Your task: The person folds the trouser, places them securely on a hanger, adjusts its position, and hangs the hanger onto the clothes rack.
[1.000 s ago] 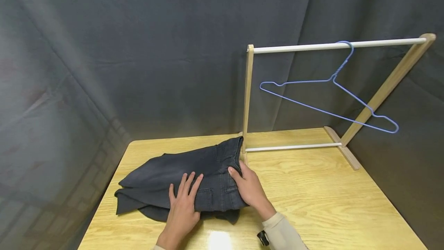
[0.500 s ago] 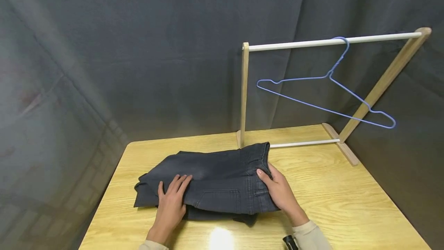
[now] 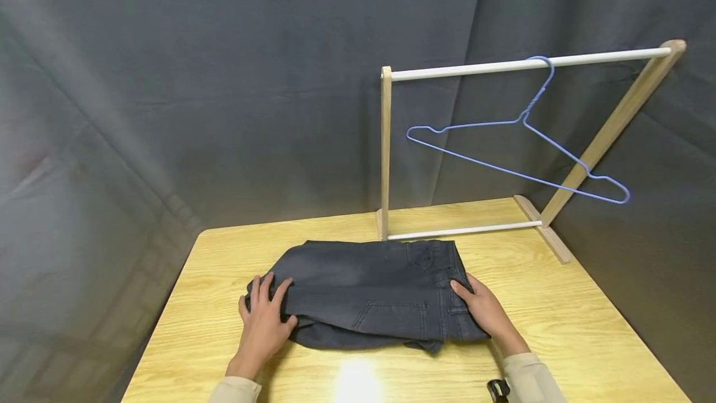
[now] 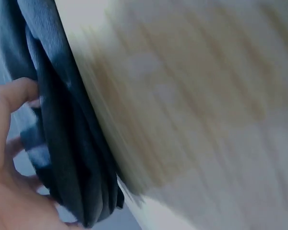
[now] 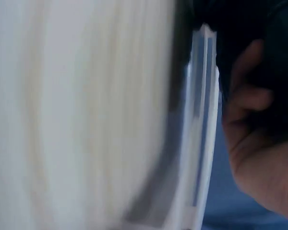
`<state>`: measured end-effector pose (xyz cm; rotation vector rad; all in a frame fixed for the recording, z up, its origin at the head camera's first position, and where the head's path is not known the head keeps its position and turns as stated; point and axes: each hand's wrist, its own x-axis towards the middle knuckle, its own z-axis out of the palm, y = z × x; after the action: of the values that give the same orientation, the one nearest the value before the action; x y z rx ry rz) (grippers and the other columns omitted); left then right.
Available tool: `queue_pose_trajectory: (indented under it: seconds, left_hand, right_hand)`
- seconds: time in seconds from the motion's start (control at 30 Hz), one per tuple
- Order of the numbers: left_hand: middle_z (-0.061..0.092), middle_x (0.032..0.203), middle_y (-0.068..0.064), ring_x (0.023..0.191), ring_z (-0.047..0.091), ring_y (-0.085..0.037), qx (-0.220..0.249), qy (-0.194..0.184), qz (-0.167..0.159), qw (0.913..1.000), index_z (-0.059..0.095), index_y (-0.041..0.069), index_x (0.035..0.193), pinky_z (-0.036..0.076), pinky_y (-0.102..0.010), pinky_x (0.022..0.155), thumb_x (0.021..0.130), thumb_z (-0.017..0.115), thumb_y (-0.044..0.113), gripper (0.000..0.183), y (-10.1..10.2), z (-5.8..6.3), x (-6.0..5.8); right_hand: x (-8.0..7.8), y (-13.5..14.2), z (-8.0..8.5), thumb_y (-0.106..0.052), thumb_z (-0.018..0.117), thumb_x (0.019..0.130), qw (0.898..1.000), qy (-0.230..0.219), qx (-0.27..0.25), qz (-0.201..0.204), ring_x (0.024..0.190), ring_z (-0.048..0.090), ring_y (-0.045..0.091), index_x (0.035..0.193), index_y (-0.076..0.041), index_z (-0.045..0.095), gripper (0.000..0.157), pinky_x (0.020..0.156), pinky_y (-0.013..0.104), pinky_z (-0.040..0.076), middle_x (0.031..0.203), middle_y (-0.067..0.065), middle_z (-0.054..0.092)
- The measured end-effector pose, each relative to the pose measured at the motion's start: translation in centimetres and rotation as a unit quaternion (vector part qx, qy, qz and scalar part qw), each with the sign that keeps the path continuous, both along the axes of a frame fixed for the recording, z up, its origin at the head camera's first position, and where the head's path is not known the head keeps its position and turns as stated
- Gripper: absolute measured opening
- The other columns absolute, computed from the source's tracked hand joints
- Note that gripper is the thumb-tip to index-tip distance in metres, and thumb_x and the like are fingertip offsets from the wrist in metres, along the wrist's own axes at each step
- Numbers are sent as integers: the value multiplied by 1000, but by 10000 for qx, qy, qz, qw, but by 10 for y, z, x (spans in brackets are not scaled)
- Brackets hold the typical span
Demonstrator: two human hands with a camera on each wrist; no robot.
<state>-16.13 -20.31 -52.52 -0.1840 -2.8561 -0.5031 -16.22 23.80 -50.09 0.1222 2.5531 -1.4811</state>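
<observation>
Dark jeans (image 3: 369, 285) lie folded on the wooden table, waistband to the right and a back pocket facing up. At the waistband, my right hand (image 3: 485, 311) grips the edge with the thumb on top and the fingers tucked beneath. My left hand (image 3: 261, 329) holds the folded left end, fingers bent over the cloth and thumb at the near side. In the left wrist view the thumb and fingers of the left hand (image 4: 9, 158) close around the layered folds of the jeans (image 4: 67, 148). Dark cloth partly covers the right hand (image 5: 259, 148) in the right wrist view.
Behind the jeans stands a wooden rack with a white top rail (image 3: 458, 71) and a lower rail (image 3: 464, 231). A blue wire hanger (image 3: 492, 170) hangs from the top rail. Grey curtains (image 3: 279, 92) enclose the wooden table (image 3: 559, 341) at the back and sides.
The jeans have slid right and come to lie flatter, away from the rack's left post, pulled by my right hand. My left hand has moved left to the folded end, its fingers now bent.
</observation>
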Motion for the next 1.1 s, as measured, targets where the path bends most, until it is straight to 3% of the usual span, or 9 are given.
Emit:
queue_pose_trajectory:
  seconds: [0.1,0.2,0.27,0.37,0.5,0.63,0.77,0.9,1.1]
  left_hand:
    - [28,151,-17,142,17,-42,522,-303,102,9981,48,15,135,17,-72,98,70,73,6,70,-5,-1,-3]
    - [22,151,-19,141,18,-42,1369,-805,255,9870,42,11,137,21,-70,98,71,62,-4,71,-17,4,-5]
    - [17,151,-21,142,17,-43,2124,-1180,456,9690,36,10,140,20,-67,103,71,54,-6,72,-26,9,-7]
    - [12,154,-21,145,12,-42,3168,-1803,588,9293,23,12,146,21,-60,111,75,45,-7,76,-42,14,-9]
    - [8,160,-12,147,7,-40,3728,-2579,322,8907,12,20,152,27,-50,109,82,43,-8,82,-61,14,-11]
    - [19,158,-9,145,17,-37,3928,-2815,246,8751,17,24,152,33,-45,104,89,47,3,73,-70,13,-11]
    - [38,148,-8,129,42,-19,4425,-2752,439,8524,33,20,148,40,-36,96,100,44,37,52,-73,11,-12]
    - [57,123,-4,101,54,-5,4323,-2608,759,8598,45,13,140,45,-28,84,100,38,50,56,-73,9,-14]
    - [58,114,-16,91,60,-11,3945,-2563,953,8773,36,2,139,48,-25,73,98,51,19,47,-64,8,-16]
  right_hand:
    - [1,3,-6,-59,39,95,9997,-192,-148,-21,139,36,38,151,-13,27,73,111,58,31,151,16,38]
    - [1,0,-7,-60,37,96,9997,-162,181,9,141,31,40,151,-13,25,74,112,59,29,153,17,33]
    - [2,0,-5,-59,34,97,9978,-28,660,86,140,30,43,151,-9,24,74,110,61,30,153,20,32]
    - [3,0,-1,-56,31,99,9865,390,1580,182,135,37,47,149,-2,26,73,105,62,35,148,26,37]
    - [5,-3,0,-47,34,101,9665,876,2402,216,121,51,49,144,4,34,67,95,61,44,136,30,49]
    - [7,-10,-3,-36,45,100,9460,1225,3000,117,94,66,43,136,1,46,52,70,52,54,114,27,66]
    - [6,-15,-4,-28,53,97,9206,1644,3540,-92,74,68,35,127,-3,55,39,51,42,50,98,20,71]
    - [4,-14,-7,-24,57,94,8985,2026,3883,-297,66,66,32,121,-5,59,33,49,41,47,90,16,72]
    - [1,-12,-8,-20,60,92,8827,1993,4242,-347,63,64,33,119,-2,61,33,60,49,48,78,14,69]
